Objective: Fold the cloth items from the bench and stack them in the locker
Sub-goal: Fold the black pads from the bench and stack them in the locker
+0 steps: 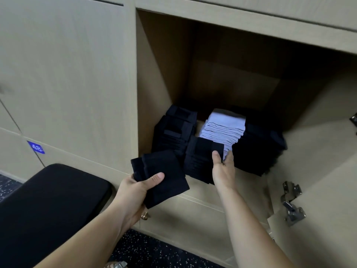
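In the lower middle of the frame the left hand (pixel 138 190) grips a folded black cloth (pixel 164 176), thumb curled over its top and fingers beneath, holding it just outside the front edge of the open locker (pixel 154 74). To its right, the right hand (pixel 224 169) reaches into the locker with thumb and fingers spread apart and nearly straight: the thumb touches the right edge of the front black stack (pixel 201 161), and the fingertips meet the lower edge of the pale blue stack (pixel 224 128) behind it. On the locker floor a taller black stack (pixel 175 130) stands at the left and another black stack (pixel 258 151) fills the right side. The padded black bench (pixel 48 200) sits in the lower left, below a blue number tag (pixel 36 147). A metal hinge (pixel 291 204) shows on the open door (pixel 324 180) at the lower right.
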### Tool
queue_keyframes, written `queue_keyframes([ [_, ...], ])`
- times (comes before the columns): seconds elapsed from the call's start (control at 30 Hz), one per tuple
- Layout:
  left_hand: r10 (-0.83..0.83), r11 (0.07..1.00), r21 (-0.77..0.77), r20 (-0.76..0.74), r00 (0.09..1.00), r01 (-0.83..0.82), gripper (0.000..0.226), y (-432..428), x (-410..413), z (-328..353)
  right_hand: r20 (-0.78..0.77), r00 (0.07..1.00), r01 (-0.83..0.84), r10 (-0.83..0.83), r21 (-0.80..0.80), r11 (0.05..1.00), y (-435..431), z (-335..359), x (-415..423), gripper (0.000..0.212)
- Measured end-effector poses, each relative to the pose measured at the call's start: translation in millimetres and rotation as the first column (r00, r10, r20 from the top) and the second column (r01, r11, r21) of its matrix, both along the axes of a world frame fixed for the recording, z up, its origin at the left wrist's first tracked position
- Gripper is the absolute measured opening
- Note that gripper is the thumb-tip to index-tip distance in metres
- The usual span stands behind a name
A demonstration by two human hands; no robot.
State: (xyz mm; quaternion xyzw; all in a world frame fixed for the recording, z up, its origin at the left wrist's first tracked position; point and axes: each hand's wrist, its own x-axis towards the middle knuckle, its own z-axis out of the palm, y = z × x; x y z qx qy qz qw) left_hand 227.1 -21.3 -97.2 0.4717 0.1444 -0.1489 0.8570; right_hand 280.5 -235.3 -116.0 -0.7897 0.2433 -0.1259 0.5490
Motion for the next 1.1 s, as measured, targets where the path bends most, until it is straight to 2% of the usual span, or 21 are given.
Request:
queue_keyframes([
  [0.1,0.016,1.000,0.006,0.011,1.000,-0.016,0.036,1,-6,9,0.093,0.994,0.057,-0.058,0.015,0.998,10,15,-22,0.067],
  [0.17,0.026,1.000,0.015,0.028,0.999,-0.026,0.039,0,-11,16,0.169,0.985,0.033,-0.038,0.027,0.999,21,26,-44,0.065],
  [0.37,0.003,0.999,0.034,0.094,0.996,-0.007,0.037,-4,-40,41,0.201,0.959,-0.230,0.199,0.147,0.962,67,45,-105,0.026],
  [0.43,-0.007,0.999,0.041,0.095,0.995,0.003,0.035,-6,-53,49,0.242,0.949,-0.231,0.199,0.109,0.967,76,48,-116,0.010],
  [0.57,-0.048,0.999,0.000,0.082,0.995,0.048,0.028,-3,-80,62,0.290,0.949,-0.152,0.124,0.076,0.985,82,64,-138,0.010],
  [0.63,-0.069,0.997,-0.036,0.072,0.995,0.071,0.028,1,-93,66,0.292,0.953,-0.127,0.082,0.139,0.982,83,68,-148,0.005],
  [0.73,-0.064,0.996,-0.053,0.063,0.996,0.067,0.029,7,-110,67,0.297,0.955,-0.107,0.007,0.321,0.941,82,73,-162,0.002],
  [0.87,0.008,0.999,0.040,0.018,1.000,-0.009,0.028,18,-120,64,0.290,0.956,-0.100,-0.049,0.477,0.873,76,84,-176,0.006],
  [1.0,0.050,0.994,0.100,0.019,0.999,-0.052,0.029,29,-120,69,0.274,0.954,-0.223,0.119,0.390,0.893,62,102,-185,0.003],
  [1.1,0.008,0.997,0.076,0.048,0.999,-0.012,0.026,33,-116,77,0.199,0.930,-0.350,0.308,0.230,0.908,50,116,-186,0.004],
])
